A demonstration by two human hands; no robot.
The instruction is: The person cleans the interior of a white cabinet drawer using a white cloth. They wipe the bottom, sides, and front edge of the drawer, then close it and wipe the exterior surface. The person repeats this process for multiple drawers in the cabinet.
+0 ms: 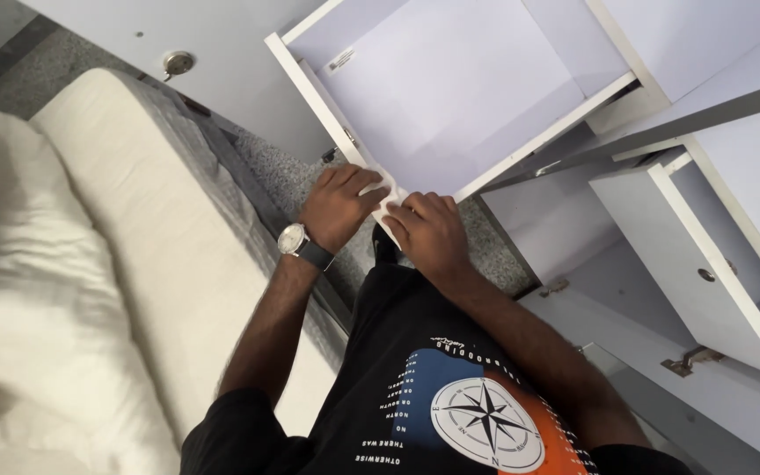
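Left hand: left hand (338, 204), wristwatch (296, 241) on the wrist, fingers curled on the front corner of the open white drawer (450, 97).
Right hand: right hand (430, 230) just beside it at 3 o'clock, pressed on the same corner.
Drawer: pulled out, bare white floor inside.
Second drawer: second drawer (705, 264) out too, at 4 o'clock.
Mattress: cream mattress (125, 264) at 9 o'clock.

Black short-sleeved T-shirt (450, 387), compass print; silver wristwatch (293, 239), dark strap, left wrist.
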